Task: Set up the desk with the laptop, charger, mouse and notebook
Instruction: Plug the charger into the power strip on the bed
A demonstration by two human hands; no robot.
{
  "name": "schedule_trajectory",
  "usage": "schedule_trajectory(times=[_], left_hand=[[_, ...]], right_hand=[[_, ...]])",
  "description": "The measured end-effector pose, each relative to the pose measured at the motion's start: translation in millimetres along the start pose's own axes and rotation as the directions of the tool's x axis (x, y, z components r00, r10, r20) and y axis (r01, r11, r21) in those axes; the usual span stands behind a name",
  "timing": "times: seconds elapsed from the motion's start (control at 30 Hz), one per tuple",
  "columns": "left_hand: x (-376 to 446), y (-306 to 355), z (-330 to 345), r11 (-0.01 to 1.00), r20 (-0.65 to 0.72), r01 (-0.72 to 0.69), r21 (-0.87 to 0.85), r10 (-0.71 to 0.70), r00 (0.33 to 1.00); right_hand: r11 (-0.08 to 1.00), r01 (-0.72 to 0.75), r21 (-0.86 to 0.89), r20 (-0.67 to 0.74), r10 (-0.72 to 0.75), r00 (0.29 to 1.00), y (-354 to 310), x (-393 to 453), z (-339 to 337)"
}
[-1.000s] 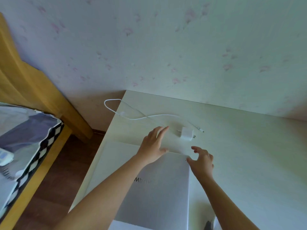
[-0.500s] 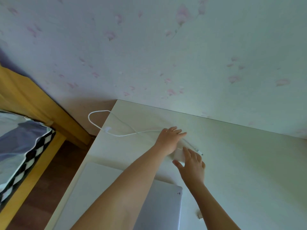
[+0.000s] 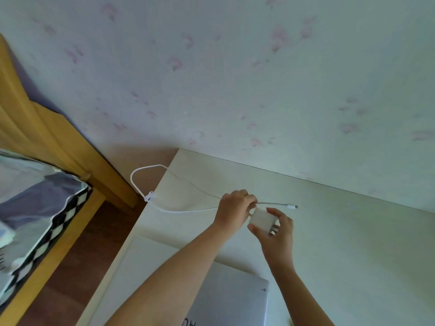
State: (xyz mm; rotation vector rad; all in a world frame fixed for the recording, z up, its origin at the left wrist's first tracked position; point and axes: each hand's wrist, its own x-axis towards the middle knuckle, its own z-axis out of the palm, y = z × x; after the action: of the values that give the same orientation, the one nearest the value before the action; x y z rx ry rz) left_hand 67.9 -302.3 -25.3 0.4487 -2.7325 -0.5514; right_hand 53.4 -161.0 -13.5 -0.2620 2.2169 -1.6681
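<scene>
A white charger block (image 3: 261, 220) is lifted a little above the pale desk (image 3: 353, 243), pinched between the thumb and fingers of my right hand (image 3: 276, 234). My left hand (image 3: 233, 211) is closed on the white charger cable (image 3: 183, 209) right beside the block. The cable's loop hangs over the desk's left edge, and its free plug end (image 3: 293, 206) lies on the desk past my hands. A closed silver laptop (image 3: 235, 300) lies flat near the bottom, partly under my left forearm. No mouse or notebook shows.
A wall with pink-flecked paper (image 3: 235, 78) rises right behind the desk. To the left stand a wooden bed frame (image 3: 47, 137) and checkered bedding (image 3: 42, 208), with brown floor (image 3: 77, 250) between bed and desk.
Both hands left the laptop and reached forward to the charger. The block has come up off the desk in my right hand, and my left hand has closed on the cable.
</scene>
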Motion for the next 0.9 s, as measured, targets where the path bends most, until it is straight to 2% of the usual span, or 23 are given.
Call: schedule_trajectory(times=[0.17, 0.33, 0.53, 0.6, 0.7, 0.8, 0.9], left_hand=[[-23.0, -31.6, -55.9, 0.994, -0.152, 0.080, -0.077, -0.091, 0.984], [-59.8, -77.0, -118.7, 0.970, -0.246, 0.167, -0.175, -0.207, 0.947], [-123.5, -148.1, -195.2, 0.964, -0.341, 0.224, -0.141, -0.260, 0.903], [-150.3, -176.3, -221.1, 0.969, -0.381, 0.239, -0.067, -0.246, 0.891], [-197.6, -226.3, -258.4, 0.957, -0.374, 0.229, 0.178, -0.149, 0.915], [-254.2, -278.1, -293.0, 0.894, -0.324, 0.229, 0.385, -0.101, 0.940], [-312.3, -326.1, -322.8, 0.844, -0.274, 0.232, 0.483, -0.106, 0.956]], right_hand=[[0.989, 0.103, 0.107, 0.082, -0.112, 0.990, -41.8, -16.9, 41.8], [0.966, 0.066, 0.248, 0.135, -0.102, 0.986, -78.3, -52.9, 96.0], [0.951, -0.043, 0.305, 0.239, -0.032, 0.970, -113.7, -109.2, 183.5], [0.962, 0.002, 0.274, 0.260, -0.076, 0.963, -124.1, -134.2, 217.1], [0.965, 0.090, 0.247, 0.305, -0.165, 0.938, -139.2, -177.0, 271.0], [0.969, 0.200, 0.143, 0.401, -0.242, 0.884, -142.4, -217.9, 328.4], [0.938, 0.345, -0.007, 0.495, -0.297, 0.817, -138.5, -251.2, 386.2]])
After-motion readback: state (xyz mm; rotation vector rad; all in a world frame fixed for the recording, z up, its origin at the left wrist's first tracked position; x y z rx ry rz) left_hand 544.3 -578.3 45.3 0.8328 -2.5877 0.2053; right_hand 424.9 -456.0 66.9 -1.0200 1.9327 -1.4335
